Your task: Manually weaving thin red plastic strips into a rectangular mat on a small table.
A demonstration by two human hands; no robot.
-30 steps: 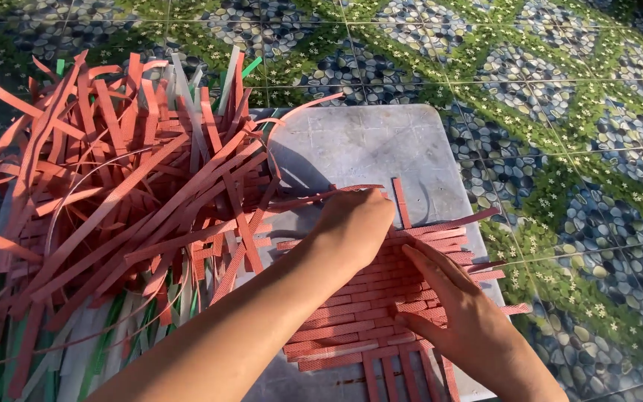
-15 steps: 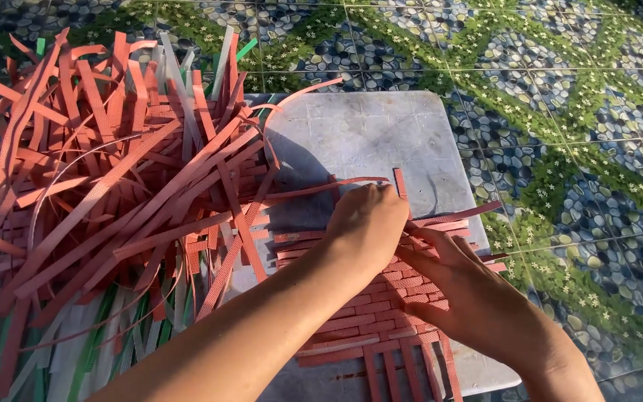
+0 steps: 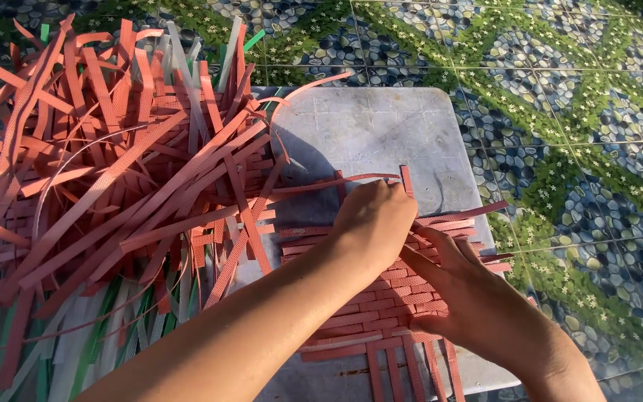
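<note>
No packages, labels, signs or screens show anywhere in the head view, from twelve o'clock round to six o'clock, at the centre or along any edge of the scene.

a home patio: pebble-patterned floor tiles [image 3: 574, 112], sunlit weaving strips [image 3: 113, 171].

strong daylight falls on everything in front of me, bright and warm. my left hand [image 3: 372, 223] and forearm throw a dark, hard-edged shadow across the grey board [image 3: 370, 134], and the pile of red strips [image 3: 113, 171] lays its own shadow along the board's left side. the top left corner of the tiled floor [image 3: 582, 112] sits in shade. the pale board glares a little. focus is sharp across the middle, with slight stretching toward the edges.
</note>
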